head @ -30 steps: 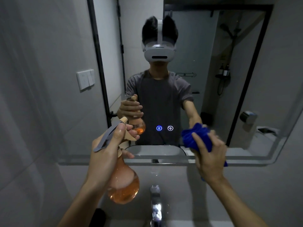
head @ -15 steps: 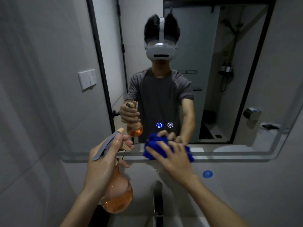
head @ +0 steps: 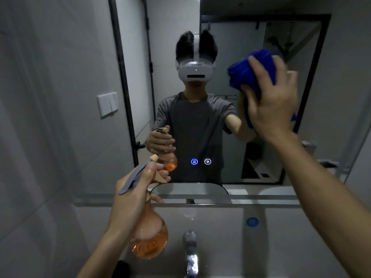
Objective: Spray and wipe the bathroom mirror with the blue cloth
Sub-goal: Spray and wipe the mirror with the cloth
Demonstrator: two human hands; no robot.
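The bathroom mirror fills the wall ahead and reflects a person wearing a headset. My right hand presses a bunched blue cloth against the upper right part of the glass, fingers spread over it. My left hand grips the neck of a round spray bottle holding orange liquid, low at the left below the mirror's bottom edge. Its grey trigger lever sticks out over my knuckles, and the nozzle points toward the glass.
A chrome tap rises at the bottom centre over the sink. Two lit touch buttons glow in the mirror's lower middle. A round blue sticker sits on the wall under the mirror. A light switch is on the left wall.
My right hand has swept the blue cloth from the mirror's bottom edge up to its upper right. The left hand and the bottle have stayed almost where they were.
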